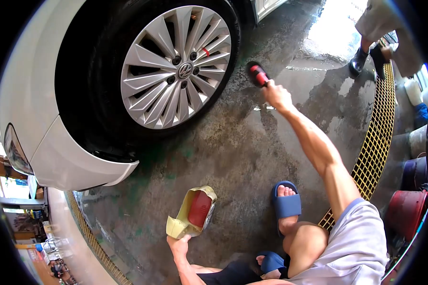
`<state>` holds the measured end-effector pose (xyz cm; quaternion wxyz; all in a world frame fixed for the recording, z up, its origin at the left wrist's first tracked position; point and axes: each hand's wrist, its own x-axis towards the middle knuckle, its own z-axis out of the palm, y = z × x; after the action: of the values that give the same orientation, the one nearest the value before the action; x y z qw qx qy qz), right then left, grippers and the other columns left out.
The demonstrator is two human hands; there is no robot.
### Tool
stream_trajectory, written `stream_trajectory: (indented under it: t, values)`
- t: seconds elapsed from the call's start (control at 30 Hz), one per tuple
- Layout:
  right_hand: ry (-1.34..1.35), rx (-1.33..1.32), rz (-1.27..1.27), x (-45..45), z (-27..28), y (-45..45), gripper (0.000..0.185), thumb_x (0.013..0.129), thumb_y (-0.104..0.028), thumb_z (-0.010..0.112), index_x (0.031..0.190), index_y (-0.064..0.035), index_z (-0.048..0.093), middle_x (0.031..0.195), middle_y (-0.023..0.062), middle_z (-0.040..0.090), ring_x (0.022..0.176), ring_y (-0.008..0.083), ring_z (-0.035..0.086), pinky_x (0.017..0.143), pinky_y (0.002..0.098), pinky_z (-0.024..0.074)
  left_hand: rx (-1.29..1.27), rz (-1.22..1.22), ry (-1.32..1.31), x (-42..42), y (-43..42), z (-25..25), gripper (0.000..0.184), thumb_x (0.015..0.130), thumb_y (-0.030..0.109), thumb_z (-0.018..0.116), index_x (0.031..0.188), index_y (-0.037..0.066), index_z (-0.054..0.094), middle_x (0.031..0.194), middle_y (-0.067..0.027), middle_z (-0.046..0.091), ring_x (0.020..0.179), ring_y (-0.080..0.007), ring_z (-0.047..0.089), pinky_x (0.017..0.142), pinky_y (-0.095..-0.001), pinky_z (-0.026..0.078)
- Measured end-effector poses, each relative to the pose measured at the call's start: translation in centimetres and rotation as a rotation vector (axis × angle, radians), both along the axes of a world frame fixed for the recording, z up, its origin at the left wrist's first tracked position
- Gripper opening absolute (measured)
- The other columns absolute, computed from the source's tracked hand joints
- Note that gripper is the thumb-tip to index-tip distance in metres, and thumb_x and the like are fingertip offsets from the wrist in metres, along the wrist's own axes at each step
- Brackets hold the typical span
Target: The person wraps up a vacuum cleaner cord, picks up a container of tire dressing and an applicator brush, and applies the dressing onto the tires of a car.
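My right hand (277,95) is closed round the handle of a red and black brush (257,74), held out over the wet floor to the right of the tire. At the lower middle, my left hand (179,244) grips the edge of a cut-open yellowish container (178,227). Inside that container lies a dark red object (200,208). A silver multi-spoke wheel (184,71) with a black tire (232,57) stands at the upper left, under the white car's fender (73,156). Neither hand touches the wheel.
Yellow floor grating (376,142) curves down the right side. Another person's legs and dark shoes (359,61) are at the upper right. A red bucket (406,213) and other containers line the right edge. My feet, in blue slippers (286,205), are at lower middle.
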<state>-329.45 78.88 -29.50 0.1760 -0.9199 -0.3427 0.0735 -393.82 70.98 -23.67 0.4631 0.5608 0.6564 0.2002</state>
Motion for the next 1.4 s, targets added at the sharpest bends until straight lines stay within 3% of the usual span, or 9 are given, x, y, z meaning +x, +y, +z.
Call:
stream_trajectory:
  t: [0.27,0.4,0.57,0.7,0.8,1.03,1.13,1.33,1.4]
  values:
    - [-0.362,0.792,0.209,4.9,13.5,2.5,0.053,0.104,-0.042,0.063,0.147,-0.0138,0.05,0.099,0.022,0.075,0.084,0.0471,0.073,0.077,0.056,0.0581,-0.025,0.048,-0.026,0.4,-0.2,0.0,0.051,0.066,-0.01,0.074,0.117,-0.004,0.072,0.109,-0.008,0.076,0.098,-0.0189,0.072,0.088,-0.034,0.057]
    - [-0.662,0.553,0.263,5.7,13.6,5.8,0.052,0.104,-0.042,0.062,0.149,-0.0181,0.049,0.087,0.0177,0.071,0.071,0.0407,0.073,0.059,0.0515,0.0592,-0.031,0.085,-0.053,0.6,-0.2,0.2,0.051,0.065,-0.011,0.074,0.116,-0.004,0.072,0.109,-0.008,0.075,0.099,-0.0188,0.072,0.09,-0.0342,0.057]
    - [-0.173,0.409,0.036,3.6,4.6,6.9,0.058,0.105,-0.041,0.058,0.149,-0.008,0.043,0.091,0.0281,0.073,0.08,0.0504,0.073,0.07,0.0587,0.0589,-0.02,0.063,-0.037,0.5,-0.1,0.3,0.053,0.065,-0.01,0.074,0.118,-0.003,0.071,0.11,-0.0072,0.075,0.099,-0.0185,0.072,0.091,-0.0339,0.057]
    - [0.233,0.233,0.176,-0.2,-1.8,5.3,0.042,0.1,-0.035,0.064,0.123,0.0007,0.06,0.102,0.0352,0.072,0.099,0.0517,0.071,0.087,0.0566,0.0575,-0.016,0.065,-0.101,0.2,0.0,0.0,0.054,0.065,-0.009,0.075,0.119,-0.003,0.071,0.11,-0.0065,0.075,0.099,-0.0182,0.072,0.091,-0.0339,0.057]
    - [0.702,0.275,-0.067,-2.7,2.6,3.5,0.046,0.1,-0.039,0.065,0.124,0.0004,0.062,0.103,0.0328,0.072,0.104,0.0495,0.07,0.092,0.0556,0.0547,-0.028,0.084,-0.083,-0.1,-0.3,-0.2,0.054,0.065,-0.009,0.075,0.119,-0.003,0.071,0.11,-0.0063,0.075,0.099,-0.0181,0.072,0.091,-0.034,0.056]
    - [0.171,0.968,0.289,-0.7,22.5,6.1,0.057,0.104,-0.045,0.06,0.15,-0.0133,0.052,0.079,0.021,0.073,0.076,0.0408,0.074,0.074,0.0481,0.0559,-0.021,0.066,-0.055,0.9,-0.3,0.7,0.049,0.066,-0.008,0.076,0.115,-0.004,0.072,0.107,-0.0074,0.076,0.096,-0.0183,0.072,0.087,-0.0337,0.057]
    - [-0.231,0.799,0.416,0.1,27.3,8.5,0.057,0.108,-0.05,0.054,0.151,-0.0129,0.051,0.113,0.0287,0.073,0.103,0.0442,0.073,0.09,0.0525,0.0539,-0.013,0.066,-0.064,0.9,-0.2,0.7,0.048,0.066,-0.008,0.076,0.114,-0.004,0.072,0.106,-0.0079,0.076,0.096,-0.0182,0.072,0.087,-0.0338,0.057]
    - [0.209,0.821,0.052,4.6,18.4,12.1,0.057,0.107,-0.055,0.047,0.139,-0.0092,0.059,0.125,0.0292,0.069,0.122,0.0509,0.063,0.101,0.053,0.0499,-0.012,0.051,0.008,1.2,0.0,1.2,0.046,0.067,-0.006,0.075,0.113,-0.003,0.073,0.105,-0.0056,0.077,0.095,-0.0167,0.073,0.086,-0.0331,0.057]
    - [0.499,0.738,-0.121,3.9,13.4,11.6,0.059,0.108,-0.054,0.042,0.113,0.0007,0.063,0.083,0.0186,0.07,0.071,0.0337,0.071,0.064,0.0466,0.0566,-0.012,0.054,0.032,0.8,0.0,0.9,0.044,0.069,-0.004,0.074,0.113,-0.002,0.074,0.106,-0.0044,0.078,0.096,-0.0167,0.073,0.085,-0.0335,0.058]
